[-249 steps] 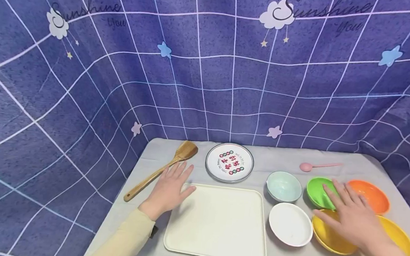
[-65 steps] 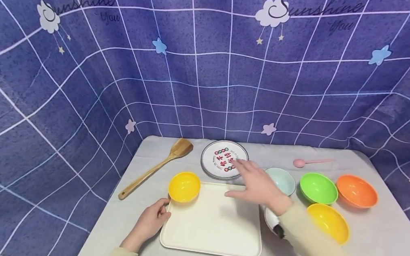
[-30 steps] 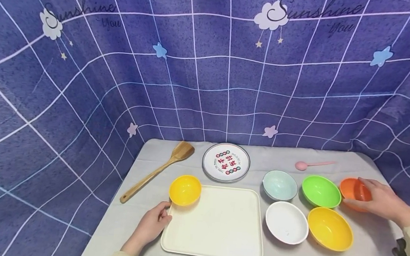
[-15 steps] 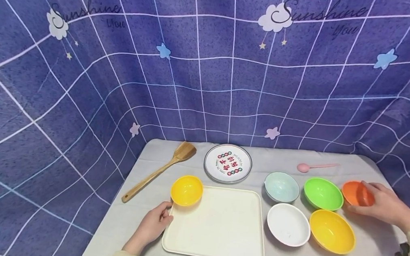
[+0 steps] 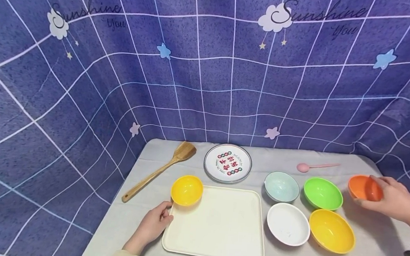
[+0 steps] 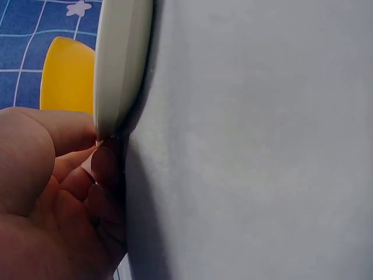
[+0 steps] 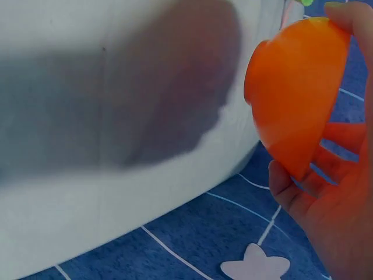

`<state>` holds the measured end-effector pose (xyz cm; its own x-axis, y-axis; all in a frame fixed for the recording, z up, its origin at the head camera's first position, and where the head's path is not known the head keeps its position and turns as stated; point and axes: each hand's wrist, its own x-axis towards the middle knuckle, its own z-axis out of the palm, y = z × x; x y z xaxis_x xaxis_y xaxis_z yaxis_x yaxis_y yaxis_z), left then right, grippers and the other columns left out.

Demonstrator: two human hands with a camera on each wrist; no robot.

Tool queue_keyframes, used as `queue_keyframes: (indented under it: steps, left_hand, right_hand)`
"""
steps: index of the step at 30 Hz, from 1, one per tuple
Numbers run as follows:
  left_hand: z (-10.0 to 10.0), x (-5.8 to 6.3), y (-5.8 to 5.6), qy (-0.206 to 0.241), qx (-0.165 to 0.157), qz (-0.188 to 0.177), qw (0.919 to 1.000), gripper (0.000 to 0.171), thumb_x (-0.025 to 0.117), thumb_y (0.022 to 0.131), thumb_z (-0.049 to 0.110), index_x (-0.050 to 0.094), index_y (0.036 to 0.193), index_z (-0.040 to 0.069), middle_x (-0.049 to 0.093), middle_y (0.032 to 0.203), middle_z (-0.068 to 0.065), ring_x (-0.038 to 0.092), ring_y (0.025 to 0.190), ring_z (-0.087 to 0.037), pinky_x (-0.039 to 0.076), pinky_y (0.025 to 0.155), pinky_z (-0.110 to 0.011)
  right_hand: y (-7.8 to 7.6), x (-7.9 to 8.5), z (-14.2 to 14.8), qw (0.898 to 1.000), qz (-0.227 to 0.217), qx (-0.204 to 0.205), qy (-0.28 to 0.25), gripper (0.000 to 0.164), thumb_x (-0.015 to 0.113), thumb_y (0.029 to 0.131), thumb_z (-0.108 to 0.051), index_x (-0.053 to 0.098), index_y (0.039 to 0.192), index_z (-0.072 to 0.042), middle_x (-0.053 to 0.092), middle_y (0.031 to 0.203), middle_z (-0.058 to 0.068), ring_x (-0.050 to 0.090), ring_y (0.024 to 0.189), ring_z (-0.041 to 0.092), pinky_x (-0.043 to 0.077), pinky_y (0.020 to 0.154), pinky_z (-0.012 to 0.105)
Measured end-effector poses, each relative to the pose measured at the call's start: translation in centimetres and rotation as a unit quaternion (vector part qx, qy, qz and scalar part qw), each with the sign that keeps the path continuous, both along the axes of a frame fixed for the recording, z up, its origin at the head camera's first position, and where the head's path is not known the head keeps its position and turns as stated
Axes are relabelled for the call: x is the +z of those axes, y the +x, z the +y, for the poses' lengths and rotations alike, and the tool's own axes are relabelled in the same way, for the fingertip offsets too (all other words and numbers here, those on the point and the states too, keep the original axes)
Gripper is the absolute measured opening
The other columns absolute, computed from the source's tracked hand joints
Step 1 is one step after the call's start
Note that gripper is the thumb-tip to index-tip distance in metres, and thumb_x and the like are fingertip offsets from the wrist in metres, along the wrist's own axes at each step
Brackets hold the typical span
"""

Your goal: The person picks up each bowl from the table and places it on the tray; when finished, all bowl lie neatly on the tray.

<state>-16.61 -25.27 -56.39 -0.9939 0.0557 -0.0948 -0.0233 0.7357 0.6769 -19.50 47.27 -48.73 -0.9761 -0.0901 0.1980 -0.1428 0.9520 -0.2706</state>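
Observation:
My right hand [image 5: 396,201] grips an orange bowl [image 5: 362,188] by its rim, thumb on one side and fingers on the other. In the right wrist view the bowl [image 7: 300,96] hangs clear of the cloth, above its own shadow. My left hand [image 5: 152,223] pinches the left edge of a cream tray [image 5: 218,226], its thumb at the rim and its other fingers curled below, as the left wrist view shows. A small yellow bowl [image 5: 187,190] sits on the tray's back left corner.
Right of the tray stand a pale blue bowl [image 5: 282,187], a green bowl [image 5: 323,194], a white bowl [image 5: 288,224] and a larger yellow bowl [image 5: 332,232]. Behind lie a wooden spatula [image 5: 172,161], a printed plate [image 5: 228,163] and a pink spoon [image 5: 304,167]. A blue curtain [image 5: 209,75] borders the table.
The small yellow bowl has gone from the right side onto the tray. My left hand has taken hold of the tray edge. My right hand has gripped the orange bowl and raised it.

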Motion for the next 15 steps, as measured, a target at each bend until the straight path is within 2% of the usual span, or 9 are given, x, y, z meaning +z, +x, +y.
queue_keyframes:
  steps: [7,15]
  left_hand:
    - [-0.1,0.0,0.0,0.001,-0.001,-0.002,1.0,0.042,0.07,0.098,0.014,0.062,0.138,0.008,0.053,0.082,0.002,0.047,0.07,-0.015,0.037,0.059,-0.028]
    - [-0.2,-0.1,-0.2,0.001,-0.008,0.003,1.0,0.041,0.071,0.098,0.014,0.063,0.138,0.009,0.053,0.081,0.003,0.047,0.07,-0.015,0.038,0.059,-0.028]
  right_hand:
    - [0.2,0.5,-0.1,1.0,0.022,0.01,0.005,0.1,0.096,0.065,-0.042,0.05,0.125,0.024,0.047,0.115,0.048,0.05,0.096,0.064,0.047,0.077,0.071]
    - [0.0,1.1,-1.8,0.999,0.031,0.017,0.005,0.101,0.096,0.065,-0.043,0.05,0.127,0.022,0.046,0.118,0.045,0.048,0.098,0.062,0.047,0.078,0.07]
